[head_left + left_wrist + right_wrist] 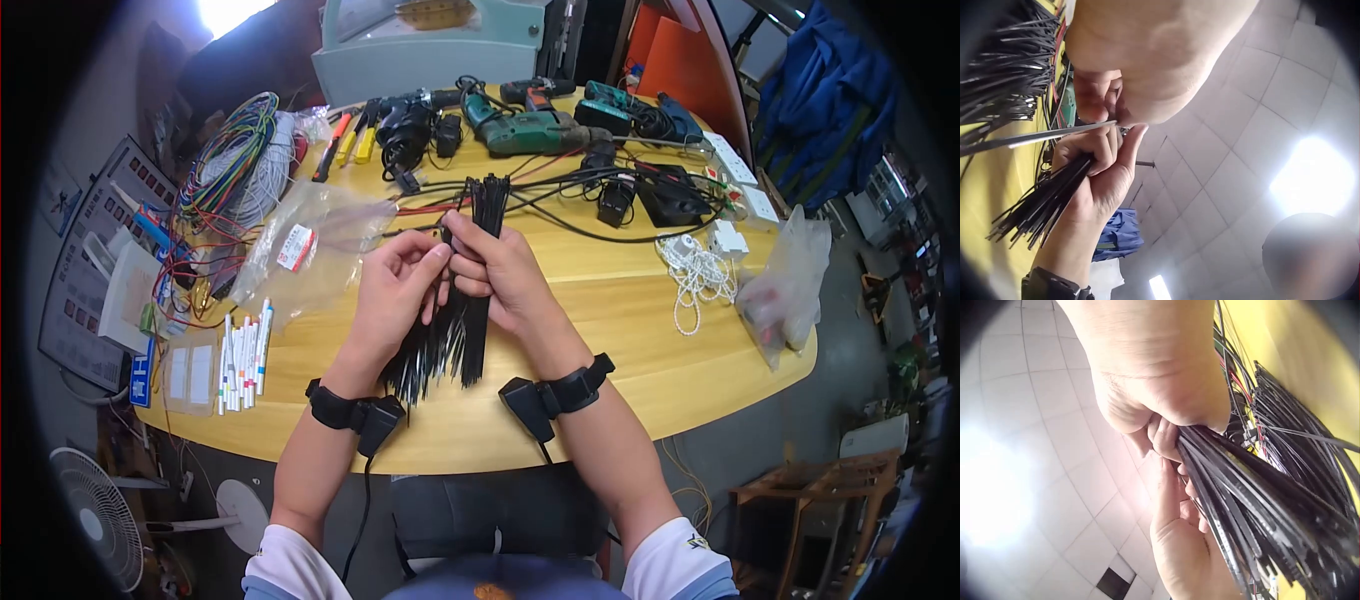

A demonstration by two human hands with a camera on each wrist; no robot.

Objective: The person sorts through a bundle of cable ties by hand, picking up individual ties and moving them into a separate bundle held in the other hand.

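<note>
Black cable ties (pixel 1054 195), bunched in right fingers (pixel 1102 150), protruding beyond them

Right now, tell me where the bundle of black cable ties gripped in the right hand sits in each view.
Head: bundle just below centre.
Left wrist: bundle at lower left, fanning out.
Right wrist: bundle at lower right, looking largest here.
Shared landmark: the right hand, gripping the bundle in all three views.

In the head view, my right hand (pixel 502 272) obscures part of the black cable ties (pixel 475 340), print on the label (pixel 295 247) is illegibly small, and the bottom edge cuts off my sleeves (pixel 668 562).
</note>
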